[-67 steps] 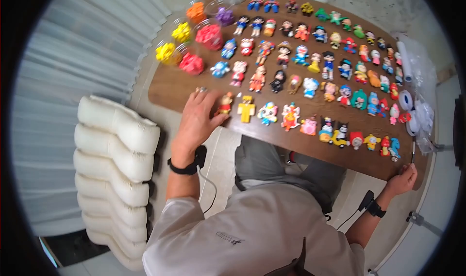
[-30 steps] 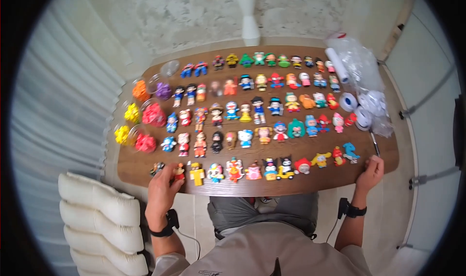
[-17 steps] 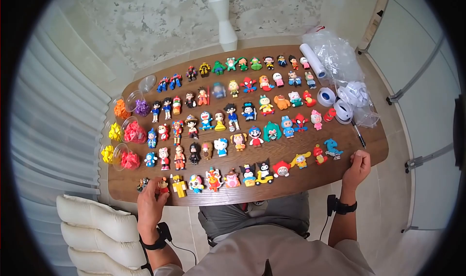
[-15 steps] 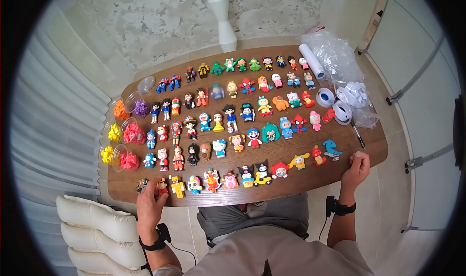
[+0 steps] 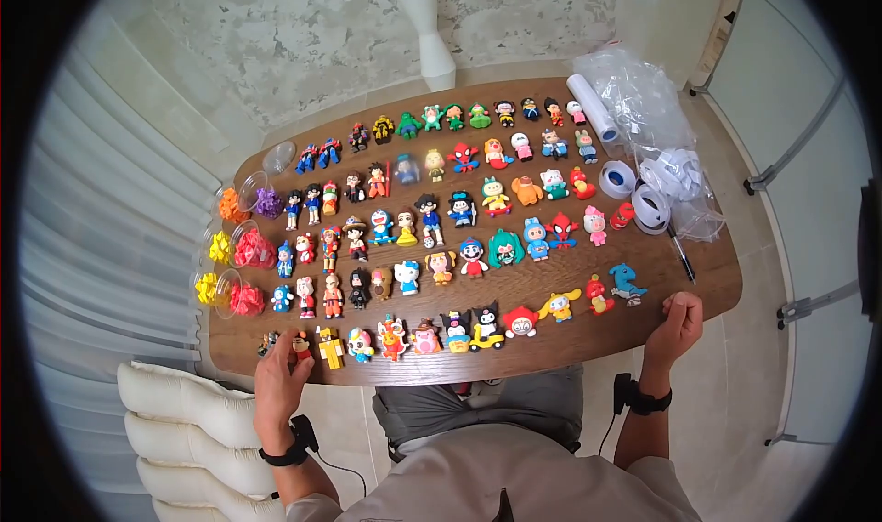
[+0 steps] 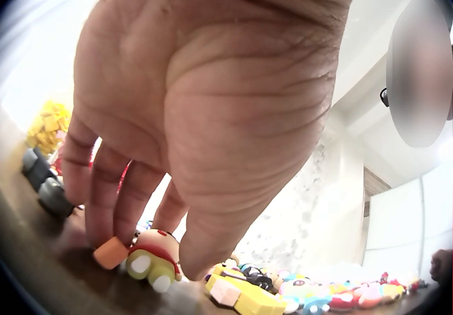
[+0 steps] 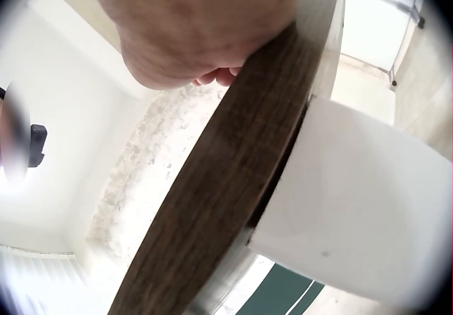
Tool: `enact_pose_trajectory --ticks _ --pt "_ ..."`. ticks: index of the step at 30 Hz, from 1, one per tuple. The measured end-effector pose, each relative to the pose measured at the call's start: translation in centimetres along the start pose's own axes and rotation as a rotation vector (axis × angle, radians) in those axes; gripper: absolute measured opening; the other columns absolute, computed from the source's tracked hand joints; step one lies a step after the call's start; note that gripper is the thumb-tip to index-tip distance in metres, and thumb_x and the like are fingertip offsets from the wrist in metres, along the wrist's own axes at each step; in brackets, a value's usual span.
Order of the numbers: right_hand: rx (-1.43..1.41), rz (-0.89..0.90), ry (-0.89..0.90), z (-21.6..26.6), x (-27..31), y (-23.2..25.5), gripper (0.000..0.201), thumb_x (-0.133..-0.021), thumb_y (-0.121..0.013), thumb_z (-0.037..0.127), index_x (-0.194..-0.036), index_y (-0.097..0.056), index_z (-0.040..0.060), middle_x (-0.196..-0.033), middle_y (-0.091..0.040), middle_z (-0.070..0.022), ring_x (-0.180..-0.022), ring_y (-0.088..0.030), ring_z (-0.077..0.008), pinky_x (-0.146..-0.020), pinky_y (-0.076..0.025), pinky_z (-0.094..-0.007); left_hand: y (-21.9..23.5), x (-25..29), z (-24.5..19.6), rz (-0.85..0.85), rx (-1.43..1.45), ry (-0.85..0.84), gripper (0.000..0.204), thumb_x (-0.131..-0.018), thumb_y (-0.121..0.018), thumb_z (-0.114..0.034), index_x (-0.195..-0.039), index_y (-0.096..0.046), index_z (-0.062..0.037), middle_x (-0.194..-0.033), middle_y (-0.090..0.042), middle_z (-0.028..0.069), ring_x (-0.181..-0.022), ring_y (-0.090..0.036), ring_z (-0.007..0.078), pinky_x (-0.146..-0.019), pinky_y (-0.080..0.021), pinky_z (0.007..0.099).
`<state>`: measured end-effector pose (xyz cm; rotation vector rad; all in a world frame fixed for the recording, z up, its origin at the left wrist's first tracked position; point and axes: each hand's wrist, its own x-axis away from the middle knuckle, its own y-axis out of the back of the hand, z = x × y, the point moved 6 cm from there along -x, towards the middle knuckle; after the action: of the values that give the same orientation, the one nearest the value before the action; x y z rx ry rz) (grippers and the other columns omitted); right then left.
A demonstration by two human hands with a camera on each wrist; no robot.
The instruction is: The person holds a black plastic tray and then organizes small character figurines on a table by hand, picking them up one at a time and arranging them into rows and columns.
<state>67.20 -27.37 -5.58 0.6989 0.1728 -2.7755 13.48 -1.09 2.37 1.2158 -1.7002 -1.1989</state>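
Note:
At the front left of the table, my left hand [image 5: 280, 375] has its thumb and fingers on either side of a small toy figure [image 5: 302, 346] with a red top. In the left wrist view the thumb and fingers pinch this toy figure [image 6: 157, 255], whose yellow legs and white feet point toward the camera. A dark little figure [image 5: 266, 343] lies just beyond the fingers, partly covered. To the right of the hand lies a yellow blocky figure [image 5: 330, 347]. My right hand [image 5: 675, 327] rests at the front right edge, fingers curled, holding nothing, below a black pen [image 5: 681, 254].
Several rows of toy figures cover the brown table [image 5: 551, 361]. Tubs of coloured pieces, one with red pieces [image 5: 253, 248], line its left end. White tape rolls [image 5: 652, 209], a white paper roll [image 5: 593, 108] and a clear plastic bag [image 5: 643, 90] lie right. A cream padded seat [image 5: 188, 430] stands left.
The head view has swung round and levelled, bringing the whole table into sight. My left hand stays at the red-topped figure, and my right hand stays at the table's right edge.

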Motion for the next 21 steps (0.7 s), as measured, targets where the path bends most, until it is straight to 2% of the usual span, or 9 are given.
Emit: enact_pose_trajectory --ticks 4,13,21 --pt "-0.018 -0.001 0.001 -0.1 0.0 0.1 0.016 -0.102 -0.052 0.009 -0.088 -0.054 0.0016 -0.082 -0.052 -0.0027 -0.074 -0.045 -0.0089 -0.067 -0.039 -0.0242 -0.1 -0.2 -0.1 -0.07 -0.029 -0.063 0.057 -0.078 -0.076 -0.003 -0.132 -0.057 -0.0037 -0.092 -0.065 0.0143 -0.083 -0.063 0.0282 -0.077 -0.051 0.0386" --pt "-0.028 0.017 0.006 0.2 -0.1 0.0 0.016 -0.102 -0.053 0.01 -0.088 -0.054 0.0018 -0.082 -0.052 -0.0021 -0.073 -0.044 -0.009 -0.066 -0.038 -0.0243 -0.5 -0.8 -1.1 -0.041 0.025 -0.105 0.046 -0.078 -0.072 -0.001 -0.122 -0.062 -0.0029 -0.092 -0.065 0.0138 -0.079 -0.062 0.0265 -0.077 -0.051 0.0392" --pt "-0.038 0.008 -0.015 0.0 0.0 0.1 0.016 -0.102 -0.053 0.01 -0.088 -0.054 0.0018 -0.082 -0.052 -0.0022 -0.073 -0.044 -0.009 -0.065 -0.038 -0.0243 -0.8 -0.9 -0.7 -0.006 0.058 -0.008 0.047 -0.078 -0.073 -0.001 -0.123 -0.061 -0.003 -0.096 -0.066 0.0142 -0.083 -0.066 0.0264 -0.078 -0.052 0.0374"
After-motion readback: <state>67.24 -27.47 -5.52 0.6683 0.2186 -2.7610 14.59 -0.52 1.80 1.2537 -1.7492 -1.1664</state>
